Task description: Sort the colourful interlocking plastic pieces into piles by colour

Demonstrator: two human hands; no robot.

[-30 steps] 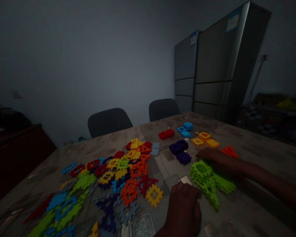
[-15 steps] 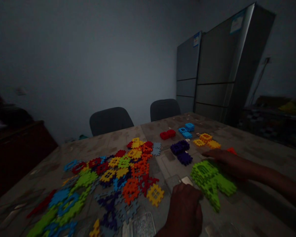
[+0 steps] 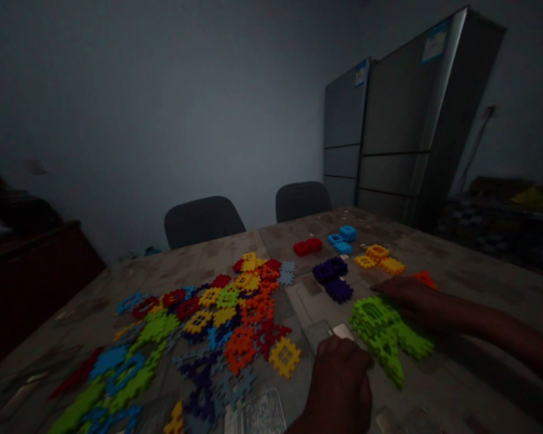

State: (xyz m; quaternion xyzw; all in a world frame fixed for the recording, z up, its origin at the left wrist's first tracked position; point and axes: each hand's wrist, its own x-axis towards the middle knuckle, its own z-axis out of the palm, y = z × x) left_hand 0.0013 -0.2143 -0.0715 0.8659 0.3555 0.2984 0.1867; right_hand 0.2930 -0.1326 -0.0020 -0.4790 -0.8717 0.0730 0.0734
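The person's two bare hands lie apart on a patterned table, with a clump of green plastic pieces between them. The clump's long side runs from the upper left down toward the lower right, and it forks into two arms at the near end.

The right hand is the nearer one. It lies flat and open, reaching in from the right just above the clump's upper edge, and it seems to touch the green. Its fingers point toward a red-orange piece. The left hand sits curled at the near edge of the table, just left of the clump's lower end. A small pale tile lies by its knuckles. I can't tell whether that hand is gripping anything.

Farther along are yellow pieces, purple pieces, blue pieces and red pieces. A big spread of mixed pieces covers the left side, and a see-through plastic box sits at the near edge.
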